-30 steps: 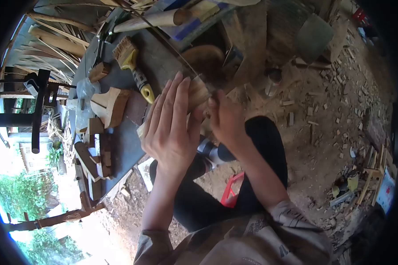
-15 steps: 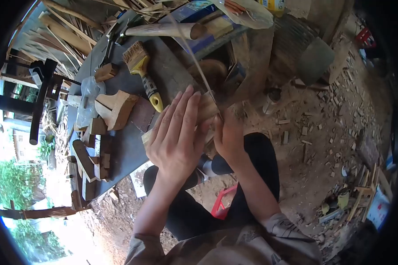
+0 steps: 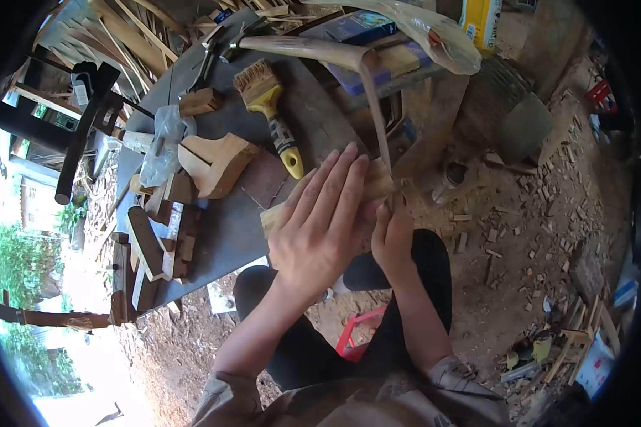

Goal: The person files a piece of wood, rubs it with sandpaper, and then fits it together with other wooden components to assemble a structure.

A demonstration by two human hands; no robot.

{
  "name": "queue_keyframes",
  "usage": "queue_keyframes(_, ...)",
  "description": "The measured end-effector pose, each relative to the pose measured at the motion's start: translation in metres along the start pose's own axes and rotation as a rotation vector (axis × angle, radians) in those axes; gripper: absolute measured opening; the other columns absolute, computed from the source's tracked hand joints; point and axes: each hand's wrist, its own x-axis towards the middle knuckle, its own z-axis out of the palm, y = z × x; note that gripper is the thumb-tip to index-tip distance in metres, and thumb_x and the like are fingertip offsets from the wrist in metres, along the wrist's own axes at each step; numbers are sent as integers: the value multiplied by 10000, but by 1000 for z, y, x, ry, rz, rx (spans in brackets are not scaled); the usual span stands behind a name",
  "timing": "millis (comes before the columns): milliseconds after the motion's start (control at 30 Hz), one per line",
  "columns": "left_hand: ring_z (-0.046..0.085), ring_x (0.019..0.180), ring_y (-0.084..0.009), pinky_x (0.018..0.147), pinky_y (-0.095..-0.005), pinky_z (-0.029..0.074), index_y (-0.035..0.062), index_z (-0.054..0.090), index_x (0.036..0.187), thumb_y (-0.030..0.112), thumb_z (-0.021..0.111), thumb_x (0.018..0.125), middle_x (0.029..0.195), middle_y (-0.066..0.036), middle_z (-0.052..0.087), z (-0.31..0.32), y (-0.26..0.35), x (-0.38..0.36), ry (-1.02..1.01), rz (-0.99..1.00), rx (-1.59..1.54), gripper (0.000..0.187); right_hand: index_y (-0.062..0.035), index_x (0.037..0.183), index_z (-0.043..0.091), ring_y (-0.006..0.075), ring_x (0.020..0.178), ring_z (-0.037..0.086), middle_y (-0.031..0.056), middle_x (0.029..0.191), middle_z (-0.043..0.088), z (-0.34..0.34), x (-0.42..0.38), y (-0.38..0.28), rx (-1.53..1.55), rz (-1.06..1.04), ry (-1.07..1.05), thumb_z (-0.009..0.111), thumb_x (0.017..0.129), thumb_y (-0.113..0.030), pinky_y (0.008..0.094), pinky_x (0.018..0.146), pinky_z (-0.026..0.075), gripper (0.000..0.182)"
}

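My left hand [image 3: 317, 220] is laid over a pale wood block [image 3: 379, 181] at the table's edge. Its fingers are straight and close together across the top, and the hand grips the block and holds it down. My right hand [image 3: 394, 235] is closed at the block's right end, around the near end of what looks like a hand saw [image 3: 376, 114]. The saw's long thin blade shows nearly edge-on and meets the block's end. Its handle is hidden in my fingers. A yellow-handled paintbrush [image 3: 283, 135] lies just beyond my left hand.
On the dark table [image 3: 224, 238] lie a curved wood piece [image 3: 221, 167], several small blocks, a plastic bag [image 3: 165, 146] and a wooden-handled tool [image 3: 299, 47]. A yellow container [image 3: 481, 25] stands at the back. Wood scraps litter the dirt floor [image 3: 506, 285]. A red stool [image 3: 356, 334] shows between my legs.
The view has shifted, so the table and both hands appear further right. The saw blade stays at the block's right end, and both hands keep their hold.
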Motion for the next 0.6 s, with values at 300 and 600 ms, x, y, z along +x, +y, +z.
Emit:
queue_keyframes(300, 755, 1274, -297, 1072, -403, 593, 18, 738, 1362, 229, 838, 939, 1389, -121, 770, -1, 1, 2, 9, -32, -30, 483, 23, 1370, 636, 518, 895, 708, 296, 1026, 723, 6, -7, 3, 51, -9, 18, 524, 1122, -114, 550, 732, 532, 304)
queue_keyframes(600, 751, 1284, -286, 1078, -405, 596, 27, 752, 1357, 244, 829, 956, 1386, -113, 774, 2, 1, 0, 22, -48, -31, 462, 16, 1325, 637, 536, 872, 700, 281, 978, 719, 4, -14, 11, -11, -14, 56, 547, 1120, -109, 575, 717, 513, 257)
